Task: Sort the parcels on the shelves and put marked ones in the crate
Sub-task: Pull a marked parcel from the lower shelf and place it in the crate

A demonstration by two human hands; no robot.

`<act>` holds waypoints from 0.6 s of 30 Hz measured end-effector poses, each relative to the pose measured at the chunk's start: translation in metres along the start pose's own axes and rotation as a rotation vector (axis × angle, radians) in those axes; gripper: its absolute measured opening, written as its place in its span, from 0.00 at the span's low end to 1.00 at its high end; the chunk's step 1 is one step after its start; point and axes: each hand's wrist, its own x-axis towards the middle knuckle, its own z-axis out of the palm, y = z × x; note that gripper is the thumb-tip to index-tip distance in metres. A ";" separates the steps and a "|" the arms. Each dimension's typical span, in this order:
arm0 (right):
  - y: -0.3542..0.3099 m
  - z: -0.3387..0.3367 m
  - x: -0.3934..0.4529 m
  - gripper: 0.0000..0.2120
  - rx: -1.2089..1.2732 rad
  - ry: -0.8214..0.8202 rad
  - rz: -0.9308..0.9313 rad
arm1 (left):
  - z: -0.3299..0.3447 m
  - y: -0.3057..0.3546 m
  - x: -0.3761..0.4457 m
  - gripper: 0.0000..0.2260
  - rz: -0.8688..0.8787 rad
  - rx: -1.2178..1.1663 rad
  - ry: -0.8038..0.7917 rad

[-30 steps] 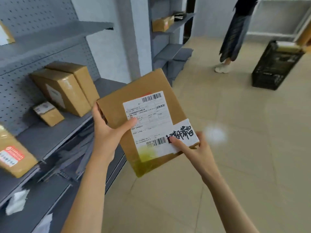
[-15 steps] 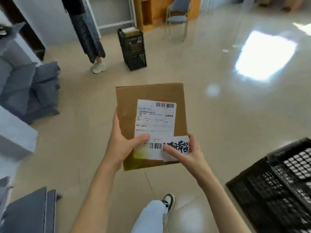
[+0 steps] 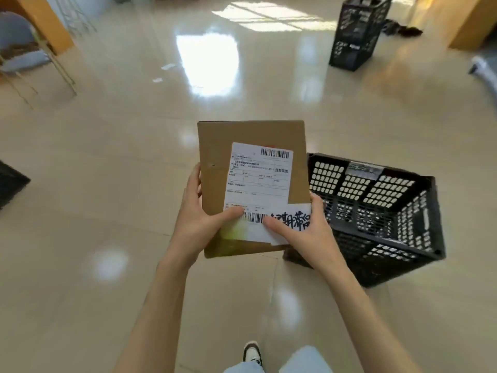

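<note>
Both hands are on the parcel [image 3: 252, 168]: left hand [image 3: 200, 224] curled round its left edge with the thumb pressed on the lower barcode, right hand [image 3: 304, 227] wrapped round the near right corner, thumb lying over the handwritten white slip [image 3: 291, 219]. So neither is open, both are clamped on the same box, held up over the floor about mid-scene.

Going left to right: a chair [image 3: 24, 49] far left, the parcel in the middle, then the black crate [image 3: 376, 219] on the floor just right of it and partly hidden behind its right edge. A 2nd black crate [image 3: 355, 33] stands well apart at the far right.

What could go wrong: the box isn't over the crate opening yet, so letting go early would drop it on the tiles or clip the near rim. That slip also looks loosely stuck, and the thumb dragging across could peel it.

Compared with 0.5 s ago, the crate was only at the near right corner of view; now it's right beside the parcel. Grip looks unchanged.
</note>
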 end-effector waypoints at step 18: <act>0.148 -0.309 0.135 0.47 0.083 0.407 0.322 | 0.406 -0.025 0.153 0.43 -0.290 -0.052 -0.538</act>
